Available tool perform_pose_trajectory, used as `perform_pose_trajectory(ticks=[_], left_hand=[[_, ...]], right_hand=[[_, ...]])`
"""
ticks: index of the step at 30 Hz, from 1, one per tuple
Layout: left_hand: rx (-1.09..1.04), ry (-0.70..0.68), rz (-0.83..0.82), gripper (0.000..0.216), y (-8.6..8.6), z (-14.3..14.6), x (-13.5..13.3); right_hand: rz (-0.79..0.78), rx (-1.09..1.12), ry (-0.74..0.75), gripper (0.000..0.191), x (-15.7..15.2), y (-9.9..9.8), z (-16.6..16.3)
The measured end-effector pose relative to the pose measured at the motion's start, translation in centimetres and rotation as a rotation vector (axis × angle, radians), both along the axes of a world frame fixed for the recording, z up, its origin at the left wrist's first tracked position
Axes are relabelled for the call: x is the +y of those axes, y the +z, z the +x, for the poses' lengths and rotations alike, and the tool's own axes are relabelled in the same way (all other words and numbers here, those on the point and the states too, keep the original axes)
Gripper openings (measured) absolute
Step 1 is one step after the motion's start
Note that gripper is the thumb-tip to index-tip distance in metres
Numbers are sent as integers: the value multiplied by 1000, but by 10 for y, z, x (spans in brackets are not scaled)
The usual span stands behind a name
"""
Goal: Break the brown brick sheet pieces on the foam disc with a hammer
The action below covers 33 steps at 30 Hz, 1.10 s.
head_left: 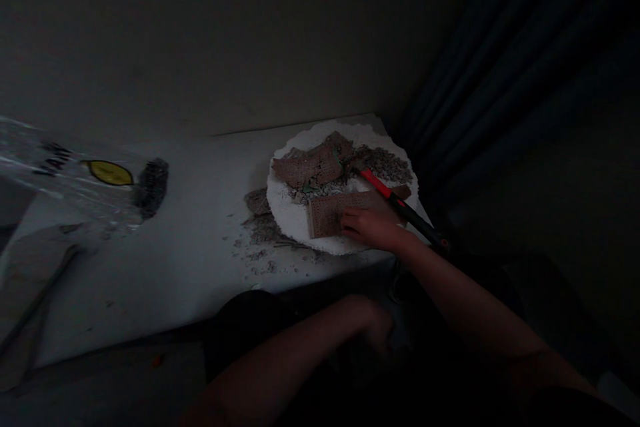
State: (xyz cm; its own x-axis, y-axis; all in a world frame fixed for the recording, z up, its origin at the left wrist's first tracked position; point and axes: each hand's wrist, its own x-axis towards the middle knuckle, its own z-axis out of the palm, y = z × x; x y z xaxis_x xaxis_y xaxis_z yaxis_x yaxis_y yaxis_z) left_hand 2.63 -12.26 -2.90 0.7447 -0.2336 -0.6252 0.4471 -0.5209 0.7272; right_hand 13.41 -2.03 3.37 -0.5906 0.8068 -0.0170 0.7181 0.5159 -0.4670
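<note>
The perforated slab (334, 212) is laid on the white foam disc (290, 207) at the table's (190, 240) far right, its long axis running left to right. The left hand (377, 330) is kept low in shadow before the table edge; its grip cannot be told. The right hand (373, 227) is pressed fingers-down on the slab's right end, beside the red-handled hammer (395, 199).
</note>
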Motion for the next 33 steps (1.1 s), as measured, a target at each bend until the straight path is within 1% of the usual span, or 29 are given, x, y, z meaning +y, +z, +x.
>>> perform_pose_trajectory(ticks=[1, 2, 3, 4, 5, 6, 7, 8, 10, 13, 15, 17, 19, 20, 23, 24, 26, 29, 31, 33], left_hand=[[-42, 16, -61, 30, 17, -12, 25], [-132, 152, -86, 27, 34, -26, 51], [-207, 317, -55, 26, 48, -41, 76], [-259, 477, 25, 26, 60, -56, 99], [-294, 631, 147, 26, 68, -70, 117], [-310, 745, 274, 24, 72, -82, 131], [-317, 803, 372, 21, 73, -91, 141], [-316, 838, 429, 19, 72, -97, 146], [-305, 869, 497, 22, 65, -102, 148], [-292, 891, 583, 28, 58, -98, 143], [-273, 883, 632, 31, 58, -95, 142], [-258, 876, 647, 34, 60, -93, 142], [-296, 872, 612, 36, 62, -92, 142], [-341, 867, 574, 33, 63, -91, 142], [-472, 864, 479, 18, 70, -90, 143], [-491, 876, 469, 17, 74, -92, 143], [-479, 899, 441, 21, 81, -102, 144], [-324, 869, 290, 29, 87, -136, 144], [-147, 820, 199, 29, 84, -163, 142], [2, 802, 192, 29, 75, -187, 140]], right_hand=[[16, -16, 2, 12, -2, -1, -1], [23, -24, 4, 13, -3, -2, -1], [28, -22, 0, 12, -4, -3, -1], [34, -15, -9, 11, -4, -5, -1], [41, -7, -14, 10, -4, -6, -1], [49, 2, -16, 10, -3, -8, -2], [55, 8, -14, 10, -2, -9, -2], [61, 11, -11, 10, -2, -11, -2], [65, 22, 1, 10, 0, -13, -3], [63, 79, -10, 7, 1, -11, -1], [75, 154, -57, 4, 1, -5, 3], [108, 243, -136, 4, 0, 2, 6], [138, 312, -198, 6, 0, 10, 8], [139, 334, -204, 7, -1, 14, 7], [93, 393, -166, 10, -5, 21, 2], [68, 413, -155, 11, -6, 21, 1], [29, 449, -162, 13, -7, 21, 2], [26, 449, -221, 17, -2, 16, 10], [39, 407, -246, 14, 0, 13, 15], [66, 380, -246, 13, -1, 16, 16]])
